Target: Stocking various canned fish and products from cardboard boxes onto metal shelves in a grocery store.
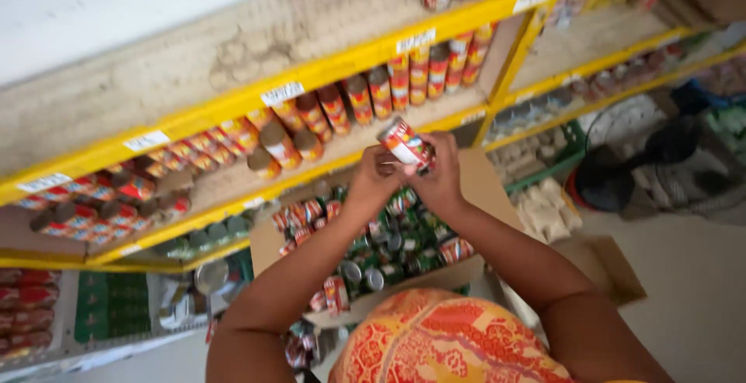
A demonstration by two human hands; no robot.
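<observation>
Head view: a red-and-white can [404, 143] is held up between both hands, above an open cardboard box [482, 189] filled with red and green cans [388, 243]. The left hand [375, 177] is closed around the can's lower end, and the right hand [440, 173] is gripped on its side. Just beyond, more red cans [342, 103] are lined on a yellow shelf [233, 103].

A glossy paper-labelled metal can [404, 144] sits between both hands, above a matt brown cardboard box [482, 189], beside painted yellow metal shelves [233, 107] with rough, dusty boards.
</observation>
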